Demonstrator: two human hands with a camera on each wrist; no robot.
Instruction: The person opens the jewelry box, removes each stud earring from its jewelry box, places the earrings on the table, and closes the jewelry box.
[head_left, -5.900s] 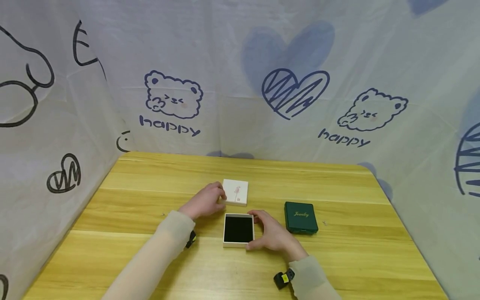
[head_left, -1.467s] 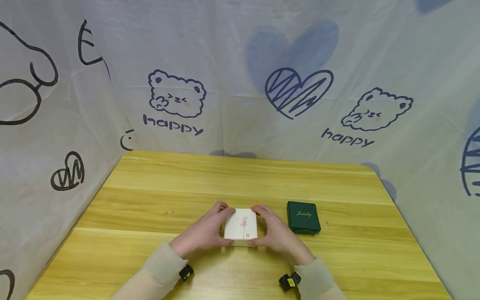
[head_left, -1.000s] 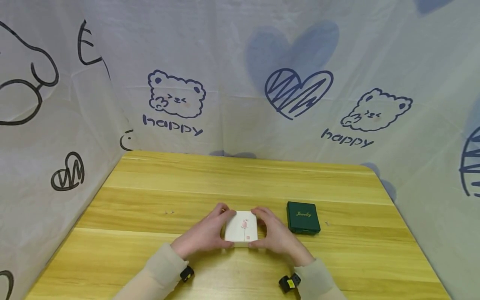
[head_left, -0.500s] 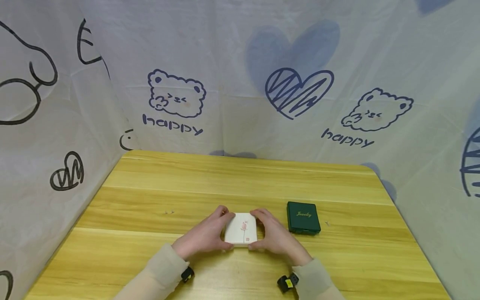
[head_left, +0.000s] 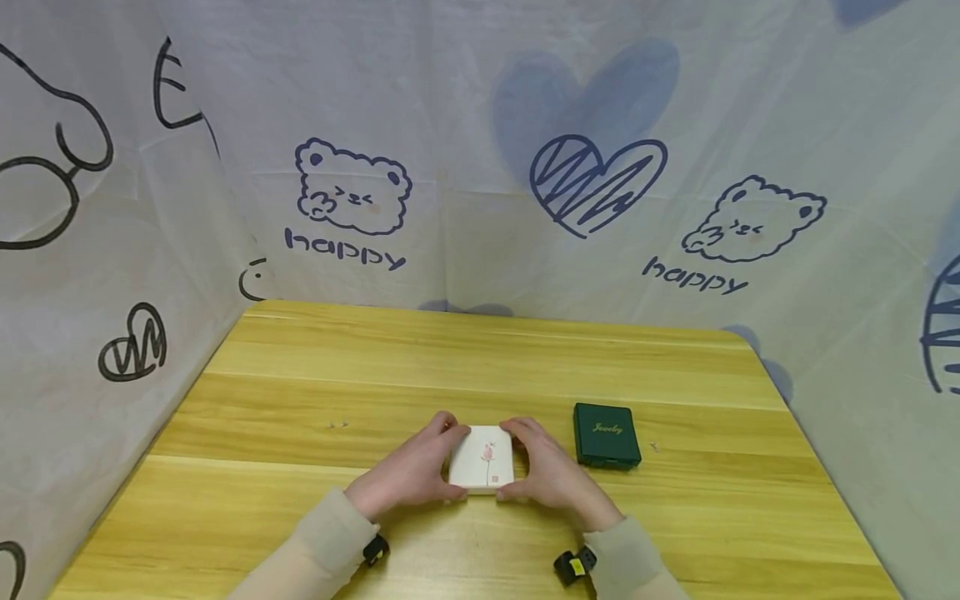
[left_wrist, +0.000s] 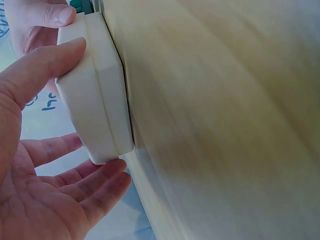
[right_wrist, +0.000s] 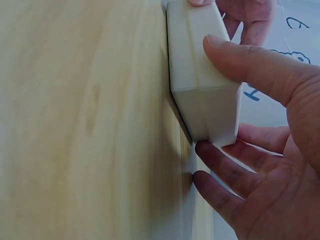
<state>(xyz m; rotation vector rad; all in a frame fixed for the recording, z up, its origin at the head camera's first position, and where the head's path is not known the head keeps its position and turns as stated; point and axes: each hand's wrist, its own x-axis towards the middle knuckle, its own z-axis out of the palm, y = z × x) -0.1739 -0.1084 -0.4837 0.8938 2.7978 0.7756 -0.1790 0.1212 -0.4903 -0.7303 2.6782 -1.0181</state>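
Observation:
A white square gift box [head_left: 482, 458] with a pink flower print on its lid sits on the table in front of me. Its lid covers the base, and a thin seam runs round the side walls in both wrist views. My left hand [head_left: 408, 468] grips the box's left side, thumb at the near edge and fingers at the far corner. On the opposite side my right hand [head_left: 551, 468] holds it the same way. In the left wrist view the left thumb presses the box wall [left_wrist: 95, 100]. The inside of the box is hidden.
A dark green box [head_left: 606, 435] lettered "Jewelry" lies just right of my right hand. Small pale bits [head_left: 339, 425] lie on the wooden table [head_left: 480, 358] to the left, more [head_left: 655, 447] to the right. A printed white cloth [head_left: 465, 108] hangs behind.
Earlier the lid lay apart behind the open, black-lined base; now it covers the base. During the last second or so it has sunk lower between both hands. The green box has stayed put.

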